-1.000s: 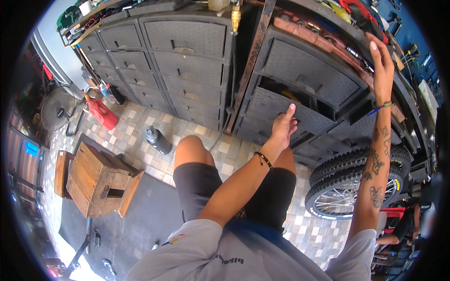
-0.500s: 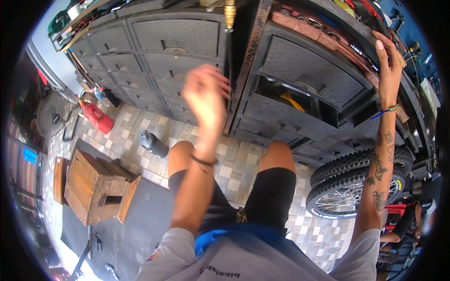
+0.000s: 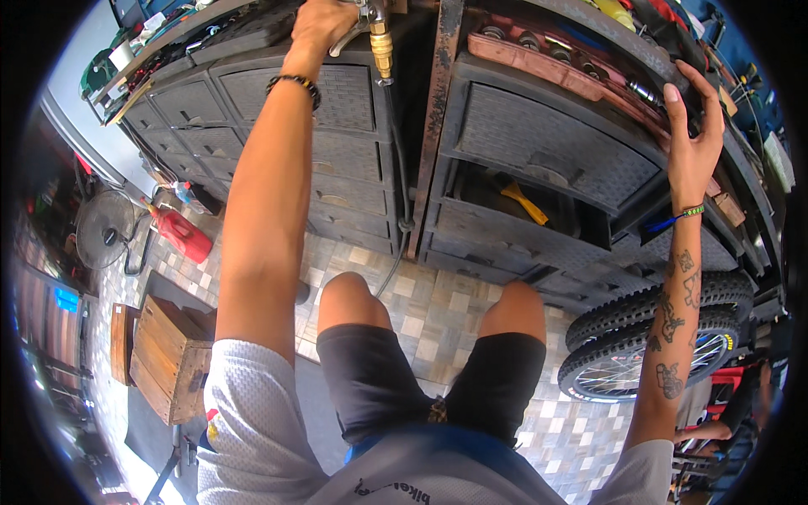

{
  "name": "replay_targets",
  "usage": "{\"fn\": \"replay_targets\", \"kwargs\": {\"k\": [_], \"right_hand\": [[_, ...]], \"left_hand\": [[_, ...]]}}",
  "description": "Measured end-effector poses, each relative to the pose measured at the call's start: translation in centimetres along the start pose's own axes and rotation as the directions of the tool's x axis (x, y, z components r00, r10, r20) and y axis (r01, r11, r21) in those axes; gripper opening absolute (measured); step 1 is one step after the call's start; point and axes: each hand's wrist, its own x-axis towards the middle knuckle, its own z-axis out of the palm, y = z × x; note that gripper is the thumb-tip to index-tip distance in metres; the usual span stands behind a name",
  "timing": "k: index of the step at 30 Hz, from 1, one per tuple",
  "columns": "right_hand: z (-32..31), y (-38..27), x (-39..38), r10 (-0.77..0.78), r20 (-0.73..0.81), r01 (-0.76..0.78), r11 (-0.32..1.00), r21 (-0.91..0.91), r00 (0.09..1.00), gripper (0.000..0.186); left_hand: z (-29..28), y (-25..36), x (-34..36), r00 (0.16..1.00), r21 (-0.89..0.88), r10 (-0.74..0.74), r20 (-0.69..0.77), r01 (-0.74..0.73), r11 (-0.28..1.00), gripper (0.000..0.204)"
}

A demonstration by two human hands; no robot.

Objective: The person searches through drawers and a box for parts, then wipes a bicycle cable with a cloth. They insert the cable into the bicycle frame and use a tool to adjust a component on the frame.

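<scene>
My left hand [image 3: 324, 27] reaches up to the shelf at the top, its fingers partly cut off by the picture's edge. Right beside it, seemingly touching, is a metal air gun [image 3: 374, 12] with a lever and a brass fitting [image 3: 381, 50] hanging down from it. Whether the fingers close on the gun is hidden. At the upper right my right hand [image 3: 697, 139] is open, thumb and fingers apart, at the shelf edge near the end of a reddish socket tray [image 3: 534, 74]. Nothing shows in that hand. Several sockets and a shiny metal tool [image 3: 644, 91] lie in the tray.
Dark drawer cabinets [image 3: 555, 139] stand ahead; one drawer is pulled out with a yellow-handled tool [image 3: 523, 202] in it. Bicycle wheels [image 3: 623, 362] stand at the right. A wooden stool [image 3: 168, 362], red jug [image 3: 183, 236] and fan [image 3: 105, 229] are at the left.
My left hand has moved from in front of the drawers up and forward to the air gun. The right hand stays by the shelf edge; the view has shifted slightly.
</scene>
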Motion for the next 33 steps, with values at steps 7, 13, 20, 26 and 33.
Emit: {"fn": "replay_targets", "kwargs": {"k": [7, 13, 20, 26, 33], "right_hand": [[0.3, -0.6, 0.7, -0.037, 0.004, 0.037, 0.998, 0.05, 0.999, 0.041], [0.2, -0.5, 0.5, -0.072, -0.006, 0.072, 0.997, -0.035, 0.997, 0.042], [0.3, 0.1, 0.5, -0.149, -0.002, 0.149, 0.987, -0.062, 0.989, 0.042], [0.5, 0.4, 0.2, -0.136, 0.028, 0.137, 0.99, -0.032, 0.99, 0.043], [0.8, 0.7, 0.4, -0.156, 0.002, 0.155, 0.984, -0.088, 0.988, 0.04]], "left_hand": [[-8.0, -0.5, -3.9, 0.999, -0.037, 0.037, -0.009, -0.038, 0.999, 0.082], [-6.9, -3.4, -1.4, 0.976, -0.164, 0.209, -0.057, -0.216, 0.963, 0.079], [-13.6, -2.5, -6.6, 0.985, -0.27, 0.123, 0.124, -0.086, 0.959, 0.066], [-18.1, -4.1, -24.2, 0.976, -0.316, -0.213, 0.036, 0.213, 0.924, 0.113], [-9.1, -19.5, -59.3, 0.785, -0.416, -0.614, 0.089, 0.589, 0.693, 0.097]]}}
